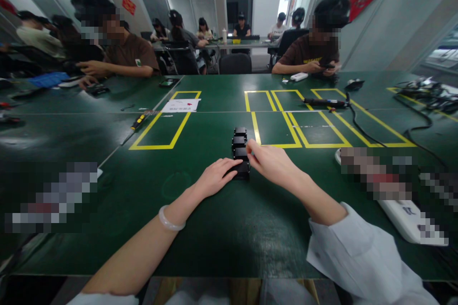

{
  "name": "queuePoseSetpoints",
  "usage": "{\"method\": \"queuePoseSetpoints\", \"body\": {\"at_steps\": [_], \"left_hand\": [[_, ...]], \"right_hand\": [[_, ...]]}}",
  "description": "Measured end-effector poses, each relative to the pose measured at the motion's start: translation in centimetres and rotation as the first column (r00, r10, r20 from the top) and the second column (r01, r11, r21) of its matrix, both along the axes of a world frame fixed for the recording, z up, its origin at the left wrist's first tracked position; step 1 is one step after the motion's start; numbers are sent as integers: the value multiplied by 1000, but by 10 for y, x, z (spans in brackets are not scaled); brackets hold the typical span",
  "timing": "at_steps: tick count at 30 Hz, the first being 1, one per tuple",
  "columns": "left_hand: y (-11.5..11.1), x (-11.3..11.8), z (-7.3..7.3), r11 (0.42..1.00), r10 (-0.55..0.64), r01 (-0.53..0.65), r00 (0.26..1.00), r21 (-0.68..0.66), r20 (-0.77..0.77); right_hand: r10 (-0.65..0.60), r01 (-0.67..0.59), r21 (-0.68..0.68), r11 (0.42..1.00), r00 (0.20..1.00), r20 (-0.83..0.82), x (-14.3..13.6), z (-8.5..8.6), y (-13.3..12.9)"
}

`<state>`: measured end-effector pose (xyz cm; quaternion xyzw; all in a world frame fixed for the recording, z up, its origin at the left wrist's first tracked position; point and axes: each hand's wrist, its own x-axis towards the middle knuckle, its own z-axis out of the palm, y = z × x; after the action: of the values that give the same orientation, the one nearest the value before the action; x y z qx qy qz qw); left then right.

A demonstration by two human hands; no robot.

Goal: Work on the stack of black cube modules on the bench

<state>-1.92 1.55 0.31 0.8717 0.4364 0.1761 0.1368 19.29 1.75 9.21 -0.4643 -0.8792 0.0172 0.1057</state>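
Several small black box-shaped parts (240,141) stand in a row running away from me on the green table. My left hand (216,178) reaches the nearest black block (243,171) from the left, its fingers over the top and the thumb at the near side. Just right of the row, my right hand (270,159) is closed, with thumb and index finger drawn together beside the nearer blocks. Whatever is in that pinch is hidden or too small to make out.
Yellow tape rectangles (172,147) mark the green table (214,243). A yellow-black screwdriver (138,122) lies left, a black cylindrical tool with a cable (325,103) right. A white power strip (411,221) lies near my right arm. Two people (130,55) sit opposite; others sit behind.
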Motion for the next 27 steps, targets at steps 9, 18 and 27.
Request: {"method": "queuePoseSetpoints", "body": {"at_steps": [9,18,27], "left_hand": [[-1,1,1,1000,-5,5,1000,2,7],[0,0,-2,1000,-4,4,1000,7,14],[-1,0,2,1000,-2,2,1000,-4,1]], "right_hand": [[-11,11,-7,1000,1000,28,0,0,1],[2,-2,2,1000,1000,-19,1,-3,1],[-6,6,-7,1000,1000,0,1,-3,3]]}}
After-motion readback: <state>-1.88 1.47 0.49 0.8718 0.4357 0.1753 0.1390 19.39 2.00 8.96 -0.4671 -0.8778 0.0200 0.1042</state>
